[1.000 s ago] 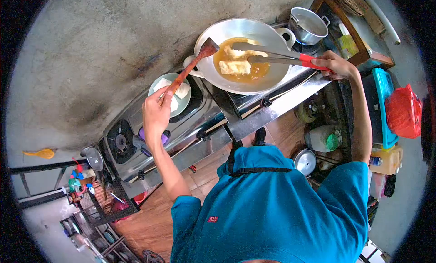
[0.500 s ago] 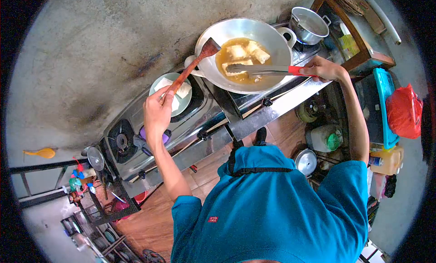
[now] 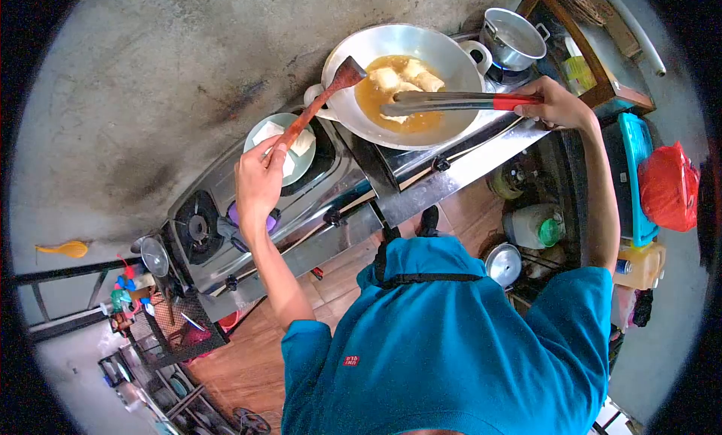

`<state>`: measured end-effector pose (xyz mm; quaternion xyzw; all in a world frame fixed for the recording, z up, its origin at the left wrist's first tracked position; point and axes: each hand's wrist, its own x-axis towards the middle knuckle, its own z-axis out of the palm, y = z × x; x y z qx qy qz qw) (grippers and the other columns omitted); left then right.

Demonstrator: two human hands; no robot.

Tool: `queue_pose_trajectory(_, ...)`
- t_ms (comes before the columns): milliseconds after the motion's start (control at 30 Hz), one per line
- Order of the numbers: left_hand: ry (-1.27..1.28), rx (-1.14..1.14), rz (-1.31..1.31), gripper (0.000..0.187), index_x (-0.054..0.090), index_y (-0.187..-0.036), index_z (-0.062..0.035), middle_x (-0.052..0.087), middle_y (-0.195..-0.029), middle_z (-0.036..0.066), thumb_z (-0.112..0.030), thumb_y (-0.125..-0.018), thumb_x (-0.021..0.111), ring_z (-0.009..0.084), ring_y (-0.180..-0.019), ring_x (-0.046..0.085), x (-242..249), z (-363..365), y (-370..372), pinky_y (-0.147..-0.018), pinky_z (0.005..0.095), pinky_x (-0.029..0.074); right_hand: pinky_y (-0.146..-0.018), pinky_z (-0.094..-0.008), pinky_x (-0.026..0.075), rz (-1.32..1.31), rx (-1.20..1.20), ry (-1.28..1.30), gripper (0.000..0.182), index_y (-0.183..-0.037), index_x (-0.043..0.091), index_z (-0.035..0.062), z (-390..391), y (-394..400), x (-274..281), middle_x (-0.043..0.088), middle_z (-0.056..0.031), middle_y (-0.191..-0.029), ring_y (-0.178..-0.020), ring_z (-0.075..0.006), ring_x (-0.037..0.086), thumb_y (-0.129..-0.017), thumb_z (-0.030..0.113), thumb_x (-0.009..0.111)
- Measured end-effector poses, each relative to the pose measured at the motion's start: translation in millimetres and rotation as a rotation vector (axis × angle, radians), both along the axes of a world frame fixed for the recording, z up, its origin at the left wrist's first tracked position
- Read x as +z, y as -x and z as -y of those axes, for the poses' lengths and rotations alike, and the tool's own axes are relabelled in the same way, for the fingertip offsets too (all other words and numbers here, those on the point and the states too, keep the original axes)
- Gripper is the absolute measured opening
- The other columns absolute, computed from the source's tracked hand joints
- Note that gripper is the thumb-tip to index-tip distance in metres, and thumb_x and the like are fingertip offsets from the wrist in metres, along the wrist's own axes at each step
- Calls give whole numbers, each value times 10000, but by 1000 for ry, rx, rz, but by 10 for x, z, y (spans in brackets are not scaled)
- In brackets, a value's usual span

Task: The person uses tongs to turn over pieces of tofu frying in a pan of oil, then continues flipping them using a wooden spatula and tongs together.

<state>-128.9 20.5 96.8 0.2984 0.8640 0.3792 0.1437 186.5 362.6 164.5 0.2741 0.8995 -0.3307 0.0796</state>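
Observation:
My left hand (image 3: 257, 181) is wrapped round the handle of a reddish wooden spatula (image 3: 319, 104), whose flat blade is over the left rim of the wok (image 3: 459, 59). Red-handled metal tongs (image 3: 459, 101) are gripped in my right hand (image 3: 560, 106). They reach across the wok, their tips over pale, lightly browned blocks that look like tofu (image 3: 423, 78) in yellow oil (image 3: 368, 97). The tongs partly hide the nearer pieces. Beyond my left hand, a light green plate (image 3: 307, 164) carries several white blocks (image 3: 302, 143).
A lidded metal pot (image 3: 514, 48) stands on a lit burner right of the wok. To the left is a bare burner (image 3: 197, 225) with a purple and grey cloth (image 3: 237, 228) beside it. Control knobs (image 3: 441, 163) line the stove's front. A red bag (image 3: 668, 187) lies at far right.
My right hand has moved up and to the right with the tongs, whose tips have shifted across the frying pieces. My left hand keeps the spatula in nearly the same place.

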Motion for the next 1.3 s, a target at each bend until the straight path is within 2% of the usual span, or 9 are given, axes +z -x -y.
queue_pose_trajectory(33,1,1,3,279,656,-1074,10,672,-793,181,-189,-886,603,176,-718,647,-14,3,5,-678,312,493,-575,-309,496,3,1,1,342,-1102,676,44,1,-8,-45,656,-76,-722,-593,-174,600,-831,253,668)
queue_pose_trajectory(100,-2,-13,-44,279,656,-1075,8,674,-797,184,-191,-886,602,181,-715,651,-50,2,27,-675,309,492,-705,-373,524,-166,174,-321,311,-1075,683,49,30,-12,-147,703,-156,-875,-725,-261,673,-793,179,671)
queue_pose_trajectory(200,-30,-13,-40,280,657,-1073,5,673,-800,192,-196,-886,604,180,-717,654,-83,2,36,-673,313,493,-724,-408,526,-63,116,-454,285,-1061,692,77,267,32,-136,679,-196,-881,-791,-314,672,-784,130,653)
queue_pose_trajectory(267,-20,-18,-34,279,658,-1073,4,671,-799,195,-197,-885,606,183,-715,655,-78,13,41,-672,316,493,-702,-414,527,-48,103,-485,267,-1053,700,107,338,6,-209,678,-188,-831,-752,-340,658,-792,117,643)
queue_pose_trajectory(400,-29,-20,-33,274,660,-1068,3,663,-783,196,-194,-886,607,185,-702,647,-91,13,42,-663,319,491,-700,-410,501,-47,128,-540,286,-1071,678,76,392,-59,-344,675,-173,-820,-743,-333,644,-787,86,644)
queue_pose_trajectory(467,-37,-25,-31,271,660,-1068,3,662,-779,195,-191,-887,605,180,-700,644,-105,2,56,-661,319,490,-634,-433,521,-162,174,-704,263,-1052,699,120,416,-86,-387,653,-175,-732,-675,-352,638,-796,170,666)
queue_pose_trajectory(500,-43,-27,-27,268,660,-1068,3,660,-774,194,-188,-889,604,176,-698,641,-107,0,59,-659,319,489,-734,-433,501,25,125,-636,268,-1066,676,73,421,-83,-360,676,-172,-889,-815,-350,636,-807,117,626)
queue_pose_trajectory(900,-27,-49,18,300,641,-1102,27,684,-857,196,-188,-897,595,188,-831,675,-47,-33,41,-726,309,500,-711,-437,507,-15,102,-645,281,-1076,670,65,470,-80,-463,670,-185,-855,-780,-356,640,-801,105,626)
queue_pose_trajectory(1300,-27,-35,10,293,646,-1099,23,687,-885,207,-177,-889,606,205,-829,678,-82,-39,66,-743,320,502,-654,-446,502,7,102,-661,278,-1081,673,86,416,-43,-565,648,-195,-764,-703,-363,625,-806,106,636)
